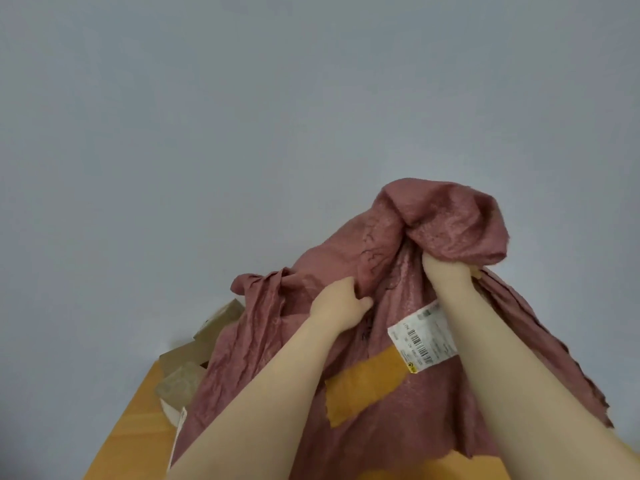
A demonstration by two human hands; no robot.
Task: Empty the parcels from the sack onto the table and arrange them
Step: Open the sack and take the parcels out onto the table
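Note:
A dusty-red woven sack (398, 393) is held up over the orange table (138, 420), with a white barcode label (424, 336) and a strip of tan tape (363, 386) on its near side. My left hand (341, 304) grips a fold of the cloth at mid-height. My right hand (446, 275) grips the bunched top of the sack, its fingers hidden in the fabric. Several brown cardboard parcels (188, 362) lie on the table at the sack's left edge, partly covered by it. A white parcel (173, 412) peeks out below them.
A plain grey wall (242, 116) fills the background. The table's left edge (114, 427) runs diagonally close to the parcels. Both forearms reach up across the middle of the view.

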